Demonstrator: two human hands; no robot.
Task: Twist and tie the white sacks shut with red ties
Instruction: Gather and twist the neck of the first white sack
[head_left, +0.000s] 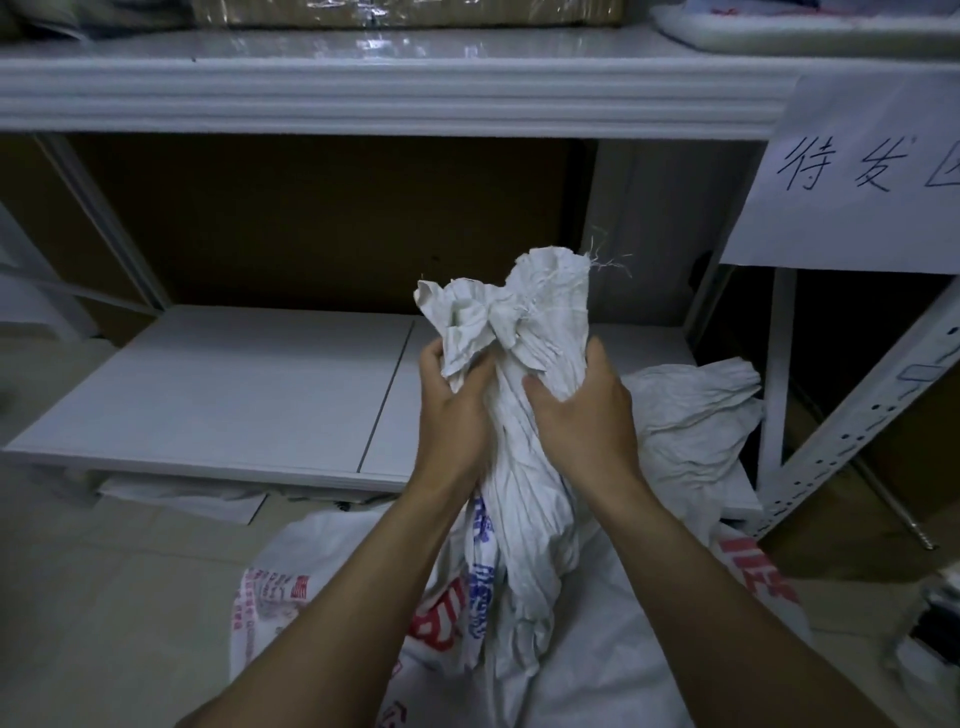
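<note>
Between the curled fingers of left hand and right hand, the sack stood gripped at its bunched neck; soft, light, crinkly weave, likely best squeezed just below the fingers.

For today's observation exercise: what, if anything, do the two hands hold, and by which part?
Both the left hand and right hand grip the white sack by its gathered neck.

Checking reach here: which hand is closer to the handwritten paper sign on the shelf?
Right. The right hand grips the sack neck below-left of the sign; the left hand grips it farther left.
</note>
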